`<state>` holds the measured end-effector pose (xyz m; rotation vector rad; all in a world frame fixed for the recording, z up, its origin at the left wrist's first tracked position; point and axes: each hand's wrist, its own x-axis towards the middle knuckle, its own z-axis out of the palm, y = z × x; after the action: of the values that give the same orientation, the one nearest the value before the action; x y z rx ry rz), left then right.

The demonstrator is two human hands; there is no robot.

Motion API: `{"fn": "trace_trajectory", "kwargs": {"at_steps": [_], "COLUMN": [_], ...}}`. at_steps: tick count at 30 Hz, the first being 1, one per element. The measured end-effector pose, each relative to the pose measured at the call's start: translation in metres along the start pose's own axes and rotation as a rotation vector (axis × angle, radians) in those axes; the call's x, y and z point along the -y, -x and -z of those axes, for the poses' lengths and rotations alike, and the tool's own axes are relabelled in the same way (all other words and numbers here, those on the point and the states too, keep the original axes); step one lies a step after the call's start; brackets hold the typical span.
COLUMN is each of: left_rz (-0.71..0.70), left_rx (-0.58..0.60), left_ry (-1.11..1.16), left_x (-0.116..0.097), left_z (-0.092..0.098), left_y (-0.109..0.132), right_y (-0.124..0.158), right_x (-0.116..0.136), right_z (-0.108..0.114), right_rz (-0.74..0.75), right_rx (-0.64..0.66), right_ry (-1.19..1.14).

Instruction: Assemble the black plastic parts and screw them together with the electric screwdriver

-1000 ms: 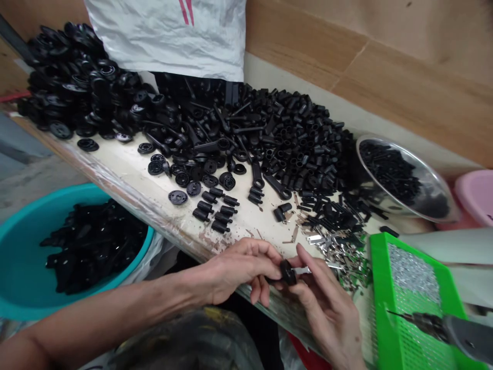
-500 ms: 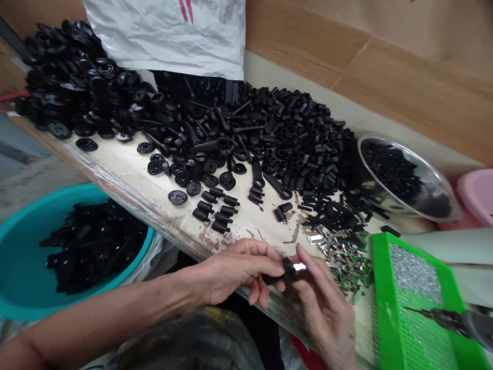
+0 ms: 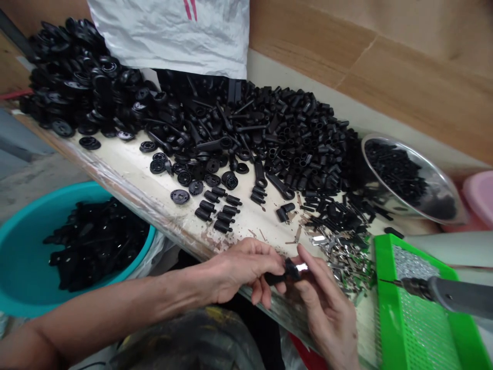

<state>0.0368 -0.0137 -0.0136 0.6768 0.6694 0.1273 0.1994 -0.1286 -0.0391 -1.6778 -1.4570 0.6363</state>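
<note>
My left hand pinches a black plastic part just over the table's front edge. A round, disc-like end of the part faces right. From that end a small shiny metal strip sticks out. My right hand is around this end, forefinger against the metal strip and thumb below it. Some of the part is hidden by my left fingers. Short black cylinders with thin tips lie in rows beyond my left hand. Thin metal clips are heaped beyond my right hand.
Black discs, levers and short tubes are piled along the wall. A steel bowl holds black pieces. At right, an electric screwdriver hangs over a green tray of screws. A teal basin of black parts stands left.
The screwdriver has swung left and up over the green tray. Both hands keep nearly the same hold on the black part, and the whole view has shifted slightly.
</note>
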Motion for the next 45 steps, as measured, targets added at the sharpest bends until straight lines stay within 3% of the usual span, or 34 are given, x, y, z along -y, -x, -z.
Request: {"fn": "trace_trajectory", "kwargs": {"at_steps": [14, 18, 23, 27, 32, 38, 45], "left_rz": [-0.034, -0.058, -0.057, -0.018, 0.028, -0.059, -0.041], "left_rx": [0.023, 0.008, 0.129, 0.090, 0.059, 0.140, 0.171], "left_ry": [-0.036, -0.050, -0.009, -0.028, -0.023, -0.034, -0.100], "left_x": [0.001, 0.000, -0.003, -0.006, -0.006, 0.001, -0.009], "left_z": [-0.002, -0.004, -0.003, -0.003, -0.005, 0.003, 0.002], "left_y": [-0.002, -0.002, 0.001, 0.000, -0.002, -0.002, 0.006], "right_y": [-0.009, -0.009, -0.011, -0.012, -0.007, -0.017, -0.029], "right_x": [0.006, 0.006, 0.005, 0.006, 0.004, 0.011, 0.021], "right_z": [0.009, 0.011, 0.013, 0.012, 0.012, 0.022, 0.028], "right_rz": [-0.139, -0.195, -0.217, -0.235, -0.180, -0.054, -0.027], "right_rx": [0.103, 0.079, 0.045, 0.057, 0.092, 0.182, 0.237], "right_ry": [-0.261, -0.322, -0.361, -0.370, -0.407, -0.278, -0.255]}}
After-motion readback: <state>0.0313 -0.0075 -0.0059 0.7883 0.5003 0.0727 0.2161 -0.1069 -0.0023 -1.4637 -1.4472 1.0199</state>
